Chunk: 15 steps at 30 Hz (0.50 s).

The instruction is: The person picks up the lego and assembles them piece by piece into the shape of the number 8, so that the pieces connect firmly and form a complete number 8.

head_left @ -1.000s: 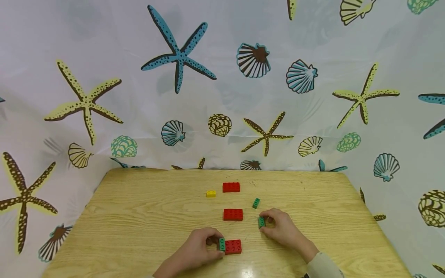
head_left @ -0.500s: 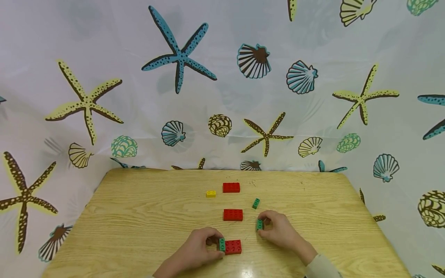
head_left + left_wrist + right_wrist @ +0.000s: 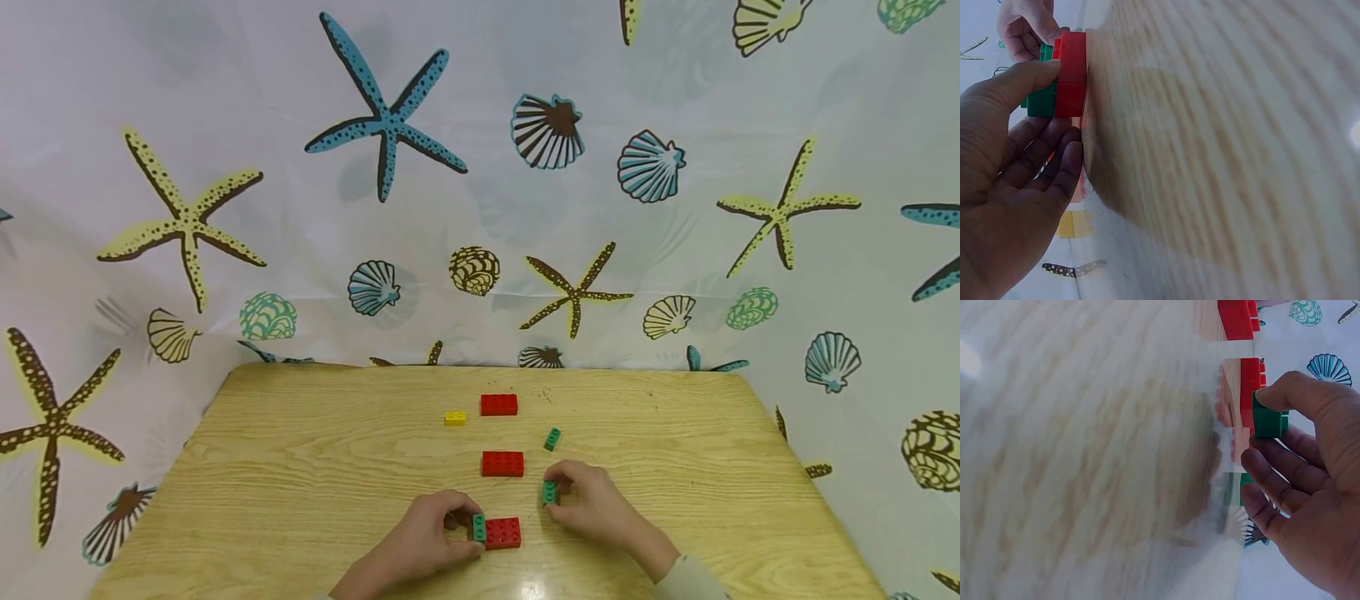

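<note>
My left hand (image 3: 429, 537) pinches a green brick (image 3: 478, 527) that sits on the left end of the nearest red brick (image 3: 503, 533). In the left wrist view the thumb lies along that green brick (image 3: 1041, 103), which is stacked on the red brick (image 3: 1071, 75). To the right, my right hand (image 3: 596, 504) holds a second green brick (image 3: 549, 492) between thumb and fingertips. The right wrist view has this green brick (image 3: 1267, 419) raised off the table, its studs turned away from the tabletop.
Behind the hands lie a middle red brick (image 3: 502, 463) and a far red brick (image 3: 498, 404). A small yellow brick (image 3: 455, 418) and a loose green brick (image 3: 552, 438) rest nearby on the wooden table (image 3: 315, 450). A patterned cloth (image 3: 450, 192) hangs behind.
My right hand has moved left and slightly nearer with its green brick, towards the nearest red brick. The left hand has stayed in place.
</note>
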Tool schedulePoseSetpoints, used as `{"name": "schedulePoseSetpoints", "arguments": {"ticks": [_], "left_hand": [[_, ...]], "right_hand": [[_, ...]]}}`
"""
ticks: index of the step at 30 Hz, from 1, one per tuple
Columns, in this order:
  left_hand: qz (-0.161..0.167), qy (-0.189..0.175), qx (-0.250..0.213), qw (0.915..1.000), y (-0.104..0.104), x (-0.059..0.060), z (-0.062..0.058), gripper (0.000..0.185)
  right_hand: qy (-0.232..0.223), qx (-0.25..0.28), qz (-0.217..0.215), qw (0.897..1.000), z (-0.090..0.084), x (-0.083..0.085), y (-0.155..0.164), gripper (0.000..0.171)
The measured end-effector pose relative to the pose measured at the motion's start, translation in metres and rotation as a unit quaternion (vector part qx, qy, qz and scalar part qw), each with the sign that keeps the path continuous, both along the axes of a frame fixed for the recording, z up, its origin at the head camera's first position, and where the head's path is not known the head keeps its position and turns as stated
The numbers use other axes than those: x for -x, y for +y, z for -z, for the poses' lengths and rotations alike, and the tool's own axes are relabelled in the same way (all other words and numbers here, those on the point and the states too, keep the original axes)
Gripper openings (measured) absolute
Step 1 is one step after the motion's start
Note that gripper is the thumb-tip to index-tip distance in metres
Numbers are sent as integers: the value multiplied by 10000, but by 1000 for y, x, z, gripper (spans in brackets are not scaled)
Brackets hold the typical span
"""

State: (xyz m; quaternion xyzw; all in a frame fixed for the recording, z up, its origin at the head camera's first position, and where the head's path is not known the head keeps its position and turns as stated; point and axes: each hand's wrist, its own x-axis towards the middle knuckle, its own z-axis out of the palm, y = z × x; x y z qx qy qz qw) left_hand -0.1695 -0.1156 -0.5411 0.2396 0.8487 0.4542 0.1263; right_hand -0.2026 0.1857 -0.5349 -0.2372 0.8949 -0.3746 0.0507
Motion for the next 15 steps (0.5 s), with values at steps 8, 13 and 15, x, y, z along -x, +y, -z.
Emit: {"name": "schedulePoseSetpoints", "arguments": {"ticks": [8, 13, 15], "left_hand": [[23, 68, -40, 10000, 0, 0, 1, 30], [19, 77, -69, 9999, 0, 0, 1, 28], [18, 90, -64, 9999, 0, 0, 1, 29]], "right_hand": [[178, 100, -354, 9992, -5, -5, -9, 30], [203, 105, -485, 9986, -7, -9, -14, 30], [191, 104, -524, 9984, -8, -10, -16, 29]]}}
